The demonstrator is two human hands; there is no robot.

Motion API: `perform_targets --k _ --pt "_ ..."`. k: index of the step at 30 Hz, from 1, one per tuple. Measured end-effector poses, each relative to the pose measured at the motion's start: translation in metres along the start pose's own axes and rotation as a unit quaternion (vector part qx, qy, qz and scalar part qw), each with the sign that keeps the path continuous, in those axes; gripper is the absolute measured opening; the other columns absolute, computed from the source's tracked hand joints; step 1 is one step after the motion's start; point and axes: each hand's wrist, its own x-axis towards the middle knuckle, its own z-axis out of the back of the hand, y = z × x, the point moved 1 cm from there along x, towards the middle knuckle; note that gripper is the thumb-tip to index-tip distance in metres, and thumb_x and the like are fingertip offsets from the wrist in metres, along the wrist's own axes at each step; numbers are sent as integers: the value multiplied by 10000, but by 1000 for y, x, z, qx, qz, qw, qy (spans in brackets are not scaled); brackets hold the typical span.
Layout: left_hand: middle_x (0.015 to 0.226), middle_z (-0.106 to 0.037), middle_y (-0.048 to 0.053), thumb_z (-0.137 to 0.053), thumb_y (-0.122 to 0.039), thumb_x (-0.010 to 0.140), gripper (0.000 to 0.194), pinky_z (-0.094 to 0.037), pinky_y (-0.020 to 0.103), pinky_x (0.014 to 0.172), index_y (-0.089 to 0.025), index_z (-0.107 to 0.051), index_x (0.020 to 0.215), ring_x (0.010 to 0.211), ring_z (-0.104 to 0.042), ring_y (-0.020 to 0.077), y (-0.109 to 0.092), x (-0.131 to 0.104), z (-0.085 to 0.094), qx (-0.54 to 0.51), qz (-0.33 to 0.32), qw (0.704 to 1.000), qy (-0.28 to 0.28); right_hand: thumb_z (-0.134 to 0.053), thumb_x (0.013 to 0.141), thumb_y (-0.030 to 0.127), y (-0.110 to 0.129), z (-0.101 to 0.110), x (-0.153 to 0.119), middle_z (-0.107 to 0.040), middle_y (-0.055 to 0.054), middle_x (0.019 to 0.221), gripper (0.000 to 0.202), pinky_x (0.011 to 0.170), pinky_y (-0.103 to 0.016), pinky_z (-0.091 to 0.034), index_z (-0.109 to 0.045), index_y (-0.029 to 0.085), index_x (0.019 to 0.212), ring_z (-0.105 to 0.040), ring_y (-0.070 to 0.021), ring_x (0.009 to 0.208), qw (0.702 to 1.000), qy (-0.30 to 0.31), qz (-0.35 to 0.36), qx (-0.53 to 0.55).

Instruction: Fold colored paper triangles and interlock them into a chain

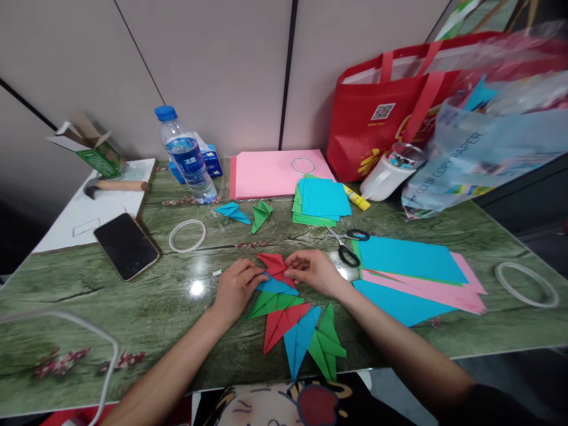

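On the green tabletop (177, 307), I log right hand (314, 271) pinching red folded-paper unit (271, 261), far end of curved chain (284, 322); left hand (239, 287) seemingly closed on adjoining blue unit (277, 286), contact partly hidden.

From your head, your single camera looks forward and down across the tabletop (155, 307), close enough that your hands (240, 285) (314, 271) sit near mid-frame, your forearms (177, 362) below them and the wall (231, 71) beyond.

Pale wall (231, 71), apparently marbled table (168, 307)
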Motion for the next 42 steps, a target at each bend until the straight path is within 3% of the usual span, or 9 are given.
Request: perform_targets --k 9,24,36,42 --pt "740 -640 8 -612 -380 827 202 -481 224 574 -194 -690 810 654 -619 121 0 -2 0 -24 40 999 -4 -670 679 290 9 -1 -3 -625 15 637 144 501 -243 -488 -617 176 749 -582 -125 537 999 10 8 35" --pt "713 -697 18 -659 -297 799 124 -501 252 601 -174 -682 795 651 -631 143 -6 -1 6 -25 7 1000 -14 -658 686 287 5 -1 -2 -638 6 653 134 525 -235 -453 -634 169 745 -561 -121 559 999 16 15 26" --pt "675 -677 2 -633 -292 822 147 -491 223 581 -187 -683 731 601 -617 120 -8 -4 4 -47 57 997 -9 -652 697 288 5 0 -1 -651 -2 669 122 559 -239 -426 -631 170 720 -559 -126 584 999 22 33 -13" --pt "688 -674 -8 -670 -260 785 90 -482 222 601 -197 -685 722 620 -611 118 -10 -4 6 -75 126 989 15 -661 686 279 6 -1 -2 -642 -2 646 119 539 -231 -412 -641 166 718 -559 -123 576 999 10 24 -20"
